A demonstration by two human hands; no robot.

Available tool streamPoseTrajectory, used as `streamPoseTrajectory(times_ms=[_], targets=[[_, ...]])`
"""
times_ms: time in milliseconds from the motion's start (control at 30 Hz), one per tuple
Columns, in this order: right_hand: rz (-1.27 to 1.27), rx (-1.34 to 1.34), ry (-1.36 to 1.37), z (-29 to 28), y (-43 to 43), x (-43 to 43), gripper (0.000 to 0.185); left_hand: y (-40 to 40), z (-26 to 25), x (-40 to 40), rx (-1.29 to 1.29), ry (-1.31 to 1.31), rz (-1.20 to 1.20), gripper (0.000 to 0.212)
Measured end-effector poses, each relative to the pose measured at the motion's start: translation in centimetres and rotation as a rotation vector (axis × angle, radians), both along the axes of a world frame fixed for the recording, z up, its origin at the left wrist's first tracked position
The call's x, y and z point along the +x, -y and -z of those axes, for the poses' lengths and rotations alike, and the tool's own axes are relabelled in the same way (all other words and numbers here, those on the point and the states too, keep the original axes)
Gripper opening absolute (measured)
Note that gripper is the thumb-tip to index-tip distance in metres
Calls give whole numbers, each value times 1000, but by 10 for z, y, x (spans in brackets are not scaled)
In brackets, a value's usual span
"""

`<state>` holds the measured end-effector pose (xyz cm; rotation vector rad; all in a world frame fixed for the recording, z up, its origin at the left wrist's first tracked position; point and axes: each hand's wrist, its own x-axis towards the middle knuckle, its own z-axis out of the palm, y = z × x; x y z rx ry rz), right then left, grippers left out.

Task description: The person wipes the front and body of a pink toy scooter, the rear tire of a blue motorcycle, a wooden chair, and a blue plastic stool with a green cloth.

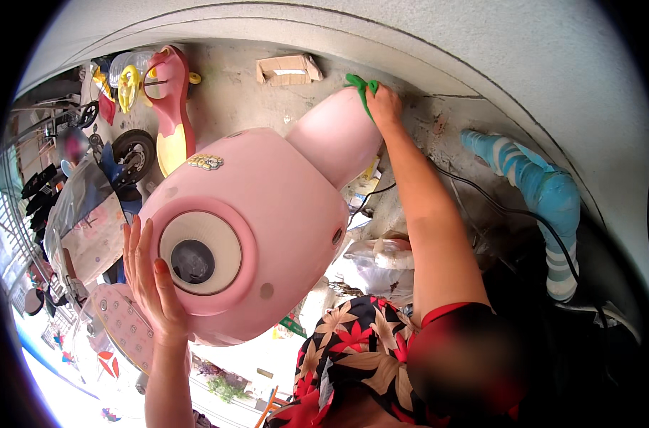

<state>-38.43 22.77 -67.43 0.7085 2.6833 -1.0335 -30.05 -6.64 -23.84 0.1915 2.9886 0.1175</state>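
Note:
In front of me stands a large glossy pink moulded body (281, 187) with a tapered extension (332, 134) at its upper right. Its side carries a round, eye-like cream disc (228, 243) with a dark centre, inside a raised pink ring. My left hand (161, 299) rests on that side by the ring, fingers spread and holding nothing. At the far end of the tapered part, my right hand (384, 107) grips a green cloth (363, 88) against the pink surface. A cartoon sticker (206, 161) is on the body.
A black cable (482, 192) runs behind my right arm, beside a blue-wrapped bent object (557, 195). A cardboard box (289, 69) lies by the wall. A pink and yellow ride-on toy (174, 101), a motorcycle wheel (133, 155) and a plastic bag (370, 262) are nearby.

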Motion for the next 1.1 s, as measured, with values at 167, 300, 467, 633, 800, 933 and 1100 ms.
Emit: streamPoseTrajectory(times_ms=[167, 300, 467, 633, 800, 933, 1100], targets=[[232, 252, -89, -14, -39, 30, 25, -2, -5, 0, -60, 17, -32, 57], [233, 189, -289, -40, -46, 79, 28, -1, -2, 0, -50, 19, -10, 53], [349, -26, -345, -68, -20, 132, 28, -1, -5, 1, -80, 22, -23, 51], [323, -141, -77, -91, 16, 179, 33, 2, -3, 1, -71, 20, -15, 51], [262, -324, 326, -70, 31, 208, 43, 5, -6, 2, -69, 29, -13, 52], [258, -682, 295, -32, 28, 227, 49, -2, -2, -3, -35, 45, -6, 53], [-18, -685, 279, -69, 41, 223, 49, 4, -2, 1, -47, 53, -22, 54]])
